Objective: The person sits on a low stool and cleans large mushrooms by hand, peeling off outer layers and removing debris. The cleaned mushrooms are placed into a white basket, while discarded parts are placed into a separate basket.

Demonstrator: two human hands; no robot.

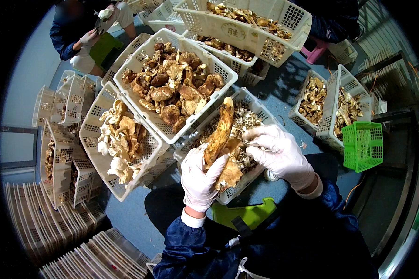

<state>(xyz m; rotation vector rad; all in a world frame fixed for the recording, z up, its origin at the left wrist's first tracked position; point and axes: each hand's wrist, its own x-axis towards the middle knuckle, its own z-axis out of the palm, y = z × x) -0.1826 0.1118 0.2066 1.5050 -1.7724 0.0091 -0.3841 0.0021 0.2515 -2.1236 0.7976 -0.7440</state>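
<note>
My left hand (pixel 199 178), in a white glove, grips a large mushroom. Its thick brown stem (pixel 219 132) points up and away from me, and its torn-edged tan cap (pixel 230 172) hangs on the near side. Close by on the right is my gloved right hand (pixel 279 155), thumb and fingertips brought together beside the mushroom. Something small and dark may show between those fingers, but I cannot tell what. Beneath both hands stands a white plastic crate (pixel 227 199) holding many mushroom scraps (pixel 246 120).
A crate of brown mushrooms (pixel 174 92) stands ahead, with one of paler mushrooms (pixel 124 139) to its left. Stacked crates (pixel 237 31) rise behind. Nested crates (pixel 45 216) fill the lower left. A green basket (pixel 363 146) sits right; another person (pixel 87 38) works at upper left.
</note>
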